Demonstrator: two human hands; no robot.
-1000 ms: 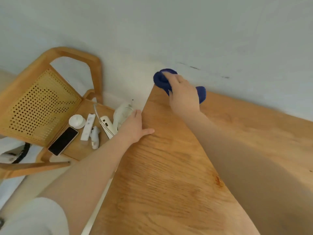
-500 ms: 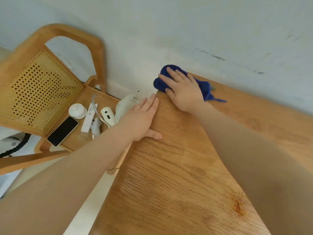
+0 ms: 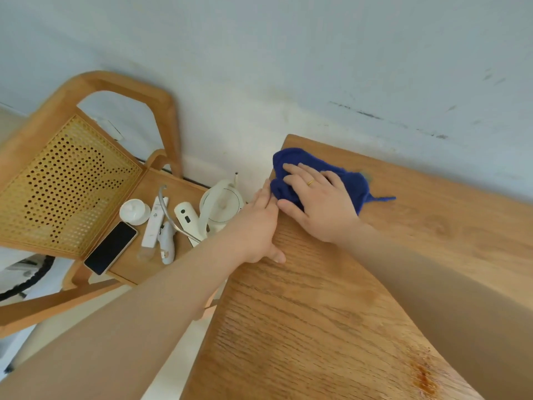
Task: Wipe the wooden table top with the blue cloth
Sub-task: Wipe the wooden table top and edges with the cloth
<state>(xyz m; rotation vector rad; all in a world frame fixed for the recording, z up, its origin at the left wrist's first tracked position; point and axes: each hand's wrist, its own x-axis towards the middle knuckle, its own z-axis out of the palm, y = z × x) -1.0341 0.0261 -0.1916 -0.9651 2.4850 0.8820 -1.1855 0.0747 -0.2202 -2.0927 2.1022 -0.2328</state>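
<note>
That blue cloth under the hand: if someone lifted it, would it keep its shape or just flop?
Probably flop. The blue cloth lies bunched in soft folds under the right hand, and one thin corner trails loose across the wooden table top. It looks light, and likely slides easily on the smooth wood when pressed.

I saw a wooden table top (image 3: 331,298), matt, with open ridged grain and a dark amber stain near its front. The blue cloth (image 3: 346,180) on it looked soft and fuzzy. The chair (image 3: 127,88) beside it had a smooth wooden frame and a perforated cane back. On its seat lay a glossy black-screened phone (image 3: 111,247).
</note>
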